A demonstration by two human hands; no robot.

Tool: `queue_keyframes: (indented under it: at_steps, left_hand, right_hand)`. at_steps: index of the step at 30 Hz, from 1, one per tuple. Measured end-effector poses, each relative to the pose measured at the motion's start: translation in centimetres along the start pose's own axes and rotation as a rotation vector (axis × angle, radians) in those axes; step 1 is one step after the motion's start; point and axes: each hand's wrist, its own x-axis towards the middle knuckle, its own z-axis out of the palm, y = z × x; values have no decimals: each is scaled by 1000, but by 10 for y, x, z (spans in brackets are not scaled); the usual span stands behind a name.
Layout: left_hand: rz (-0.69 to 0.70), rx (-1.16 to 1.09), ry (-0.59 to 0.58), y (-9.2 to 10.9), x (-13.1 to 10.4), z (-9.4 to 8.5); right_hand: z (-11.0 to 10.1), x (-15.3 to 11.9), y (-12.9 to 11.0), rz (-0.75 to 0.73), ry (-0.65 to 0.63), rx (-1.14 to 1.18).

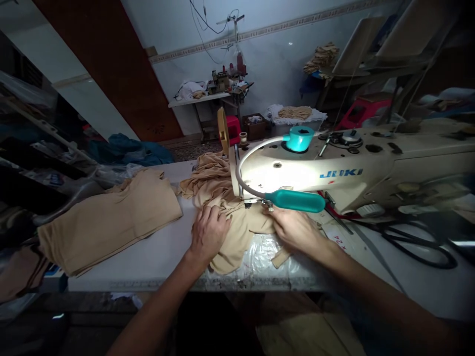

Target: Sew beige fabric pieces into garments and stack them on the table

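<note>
Tan fabric (232,242) lies bunched under the needle end of a cream JUKI sewing machine (297,170). My left hand (211,230) rests on the fabric left of the needle, its fingers bent and pressed onto the cloth. Right of the presser foot, my right hand (295,227) is at the fabric's edge with its fingers closed; the fingertips are partly hidden beneath a teal lamp (296,201), so what they grip cannot be made out. A small tan strip (281,257) lies just below the right hand.
A folded stack of tan fabric (115,217) lies on the table at the left. Black-handled scissors (419,242) lie at the right. Behind stand another machine table (200,100) and a red stool (233,129). The table's front edge runs close to my body.
</note>
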Motion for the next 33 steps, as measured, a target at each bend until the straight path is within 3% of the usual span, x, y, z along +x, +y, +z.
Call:
queue_keyframes:
  at_steps: [4,7,14,22,28,33]
  left_hand:
    - [187,-246,-36,4,15,8]
    - [177,-304,-116,3,13,20]
    - [85,-319,-260,2,-12,19]
    - [212,-455,-441,-23,16,10]
    - [270,-483,-420,-34,21,15]
    - [229,-431,-207,-8,5,10]
  right_hand:
    - [22,8,-22,-5,-64,-13]
    - [31,0,-24,9,-86,-63]
    - [24,-12,-27,10,-153,-40]
    - [19,-6,-54,119,-203,-132]
    - [21,-3,-57,146,-203,-170]
    - [30,-23,-49,-26,-3,-37]
